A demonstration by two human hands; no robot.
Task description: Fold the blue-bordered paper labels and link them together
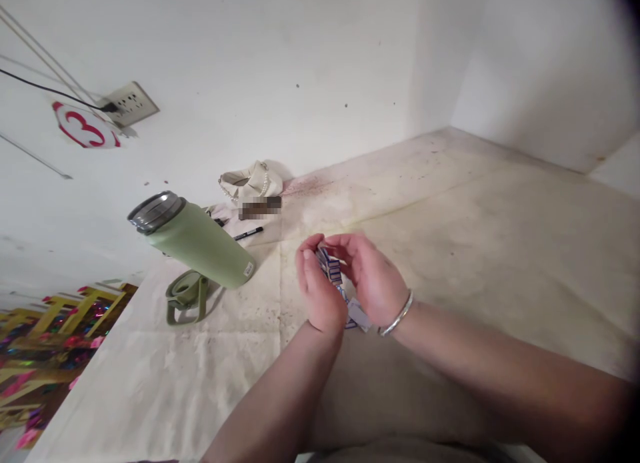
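Observation:
My left hand point(320, 293) and my right hand point(376, 276) are cupped together over the cloth-covered table, fingertips nearly meeting. Between the palms is a bunch of small flat white pieces with blue outlines point(332, 269), which look like cards. Several of them stick up at different angles, and a paler one point(359, 314) pokes out by the right wrist. Fingers and palms hide the rest of the bunch. A silver bangle point(399, 315) circles my right wrist.
Left of my hands stands a green tumbler point(200, 239), beside its green handled lid point(187, 296). Behind are a black pen point(249, 233) and a cream bag with a pearl strap point(253, 181). A wall socket point(133, 104) is at upper left; colourful items on yellow racks point(95, 309) lie beyond the table edge.

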